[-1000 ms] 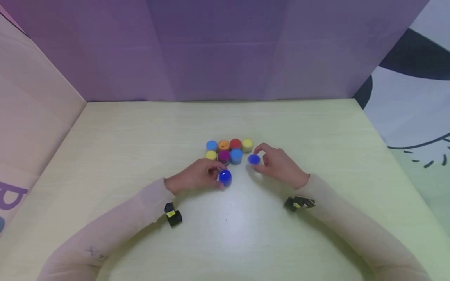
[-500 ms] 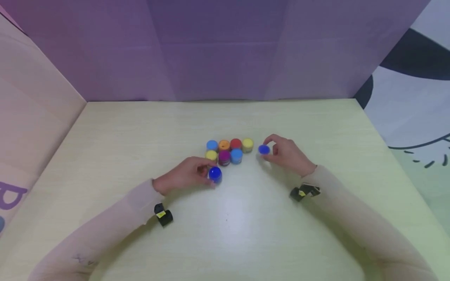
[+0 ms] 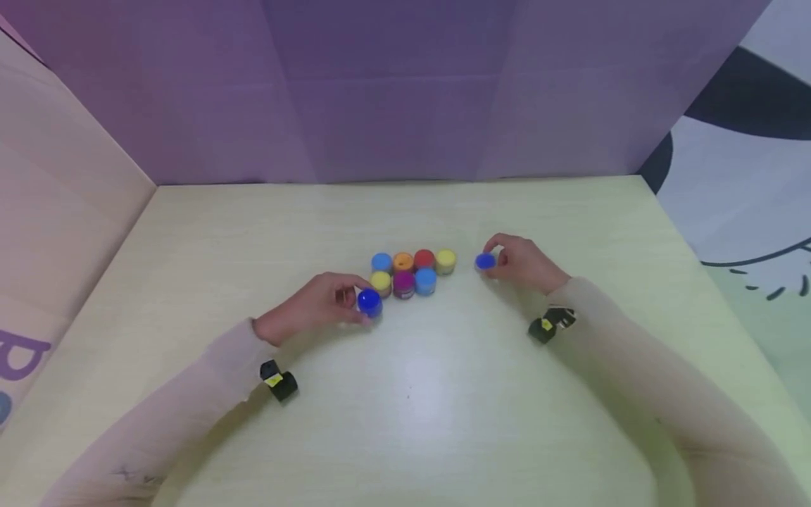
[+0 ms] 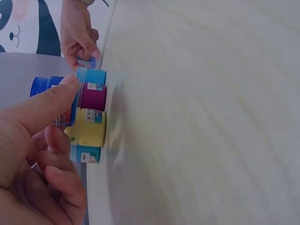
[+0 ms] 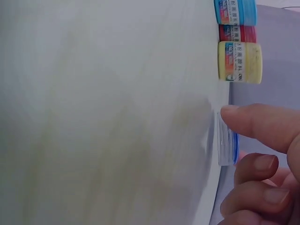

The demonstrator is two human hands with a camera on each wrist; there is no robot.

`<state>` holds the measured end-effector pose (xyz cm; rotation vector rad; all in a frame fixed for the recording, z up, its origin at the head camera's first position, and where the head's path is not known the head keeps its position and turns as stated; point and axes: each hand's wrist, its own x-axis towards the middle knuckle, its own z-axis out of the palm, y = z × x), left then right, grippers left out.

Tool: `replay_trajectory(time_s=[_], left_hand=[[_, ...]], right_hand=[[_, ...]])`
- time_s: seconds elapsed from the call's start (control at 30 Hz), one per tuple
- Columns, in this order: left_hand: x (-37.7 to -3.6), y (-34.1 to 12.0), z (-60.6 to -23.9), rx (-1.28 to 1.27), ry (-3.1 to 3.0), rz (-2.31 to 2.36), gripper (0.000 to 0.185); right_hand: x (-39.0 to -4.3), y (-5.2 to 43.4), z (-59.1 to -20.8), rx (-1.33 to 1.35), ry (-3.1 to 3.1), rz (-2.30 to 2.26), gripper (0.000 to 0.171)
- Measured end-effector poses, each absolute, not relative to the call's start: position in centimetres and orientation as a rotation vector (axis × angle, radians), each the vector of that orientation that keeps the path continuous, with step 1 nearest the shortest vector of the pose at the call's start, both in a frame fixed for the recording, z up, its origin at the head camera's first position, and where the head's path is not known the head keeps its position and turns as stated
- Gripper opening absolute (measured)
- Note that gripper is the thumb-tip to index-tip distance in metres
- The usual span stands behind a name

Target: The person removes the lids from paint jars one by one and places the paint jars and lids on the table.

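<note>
My left hand point(image 3: 313, 304) grips a small dark-blue paint jar point(image 3: 369, 303) between thumb and fingers, in front of the left end of the jar group. In the left wrist view the jar's ridged neck shows, without a lid. With thumb and finger my right hand point(image 3: 522, 263) pinches a round blue-and-clear lid point(image 5: 227, 140), right of the group. In the right wrist view the lid is very low over the table; whether it touches is unclear. Closest to the lid is a yellow jar point(image 3: 445, 261); closest to my left hand is another yellow jar point(image 3: 380, 283).
Between my hands several lidded paint jars stand in two rows, among them an orange jar point(image 3: 403, 263), a red jar point(image 3: 424, 259), a purple jar point(image 3: 403, 283) and a light-blue jar point(image 3: 426, 281). A purple panel point(image 3: 393, 91) rises behind the pale table point(image 3: 412, 436).
My left hand has moved left and slightly back with the blue jar. My right hand has carried the lid right and toward the back, away from the group. The grouped jars stay put.
</note>
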<state>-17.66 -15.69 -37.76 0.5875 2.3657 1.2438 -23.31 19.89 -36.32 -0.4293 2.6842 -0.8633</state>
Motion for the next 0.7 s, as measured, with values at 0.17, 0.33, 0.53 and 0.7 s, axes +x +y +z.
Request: replay_trajectory(time_s=[0.17,0.33,0.53,0.7], left_hand=[[-17.9,-16.4,-37.2,0.582,2.438,1.222,0.041],[-18.3,-17.0,-37.0,0.559,2.474,1.231,0.041],[-19.0,-17.8,-37.0,0.516,2.506,1.241,0.042],[-19.8,-18.4,-37.1,0.494,2.551,1.237,0.04]], right_hand=[[-23.7,20.0,-36.4,-0.428,2.672,-0.854,0.028],[-23.8,20.1,-36.3,-0.404,2.676,-0.825,0.029],[-23.9,20.1,-36.3,-0.388,2.677,-0.796,0.029],[-23.9,20.1,-36.2,-0.384,2.705,-0.773,0.029]])
